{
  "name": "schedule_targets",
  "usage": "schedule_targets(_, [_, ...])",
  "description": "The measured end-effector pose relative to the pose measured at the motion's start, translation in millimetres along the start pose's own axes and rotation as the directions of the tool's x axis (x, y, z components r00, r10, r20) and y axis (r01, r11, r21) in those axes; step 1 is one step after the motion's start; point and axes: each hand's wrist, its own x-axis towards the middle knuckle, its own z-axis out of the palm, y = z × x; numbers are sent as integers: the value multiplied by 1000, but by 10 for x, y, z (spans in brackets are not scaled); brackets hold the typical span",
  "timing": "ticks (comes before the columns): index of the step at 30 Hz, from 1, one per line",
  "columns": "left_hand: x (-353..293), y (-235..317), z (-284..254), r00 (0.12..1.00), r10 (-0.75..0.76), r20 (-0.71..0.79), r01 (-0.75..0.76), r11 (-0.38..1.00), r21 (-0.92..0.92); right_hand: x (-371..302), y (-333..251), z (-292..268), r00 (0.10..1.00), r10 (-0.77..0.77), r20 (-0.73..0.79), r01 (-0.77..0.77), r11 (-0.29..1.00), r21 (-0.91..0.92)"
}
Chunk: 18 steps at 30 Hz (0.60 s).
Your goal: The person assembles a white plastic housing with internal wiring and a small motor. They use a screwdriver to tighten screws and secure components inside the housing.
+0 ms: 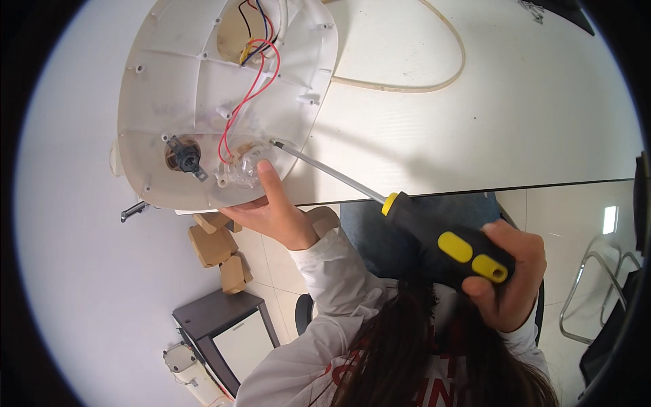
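Grasping the screwdriver (424,227) by the end of its handle, the right hand (519,268) has its fingers curled round it; the tip is at a post beside the clear part (247,173), though whether it is seated I cannot tell. The left hand (274,217) clasps the near rim of the white shell (166,88), thumb on the clear part, fingers partly hidden below. Inside the shell, the clear part sits near that rim, a black fitting (186,159) fills a round hole, and red wires (236,112) run to the far opening. The rim lies by the table's near edge; open tabletop (529,115) spreads right, past a looped cable (464,57).
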Motion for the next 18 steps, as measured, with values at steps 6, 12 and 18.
schedule_targets(6, [1, -14, 10, 998, 55, -23, -54, 998, 22, 46, 7, 34, 997, 70, -14, -65, 973, 220])
schedule_targets(12, [-21, -30, 24, 999, 37, -14, -37, 999, -11, -50, 3, 65, 997, 81, -11, -77, 979, 187])
schedule_targets(18, [11, -20, -13, 1000, 2, 7, -2, 1000, -7, 49, -14, -58, 991, 76, 106, -78, 997, 12])
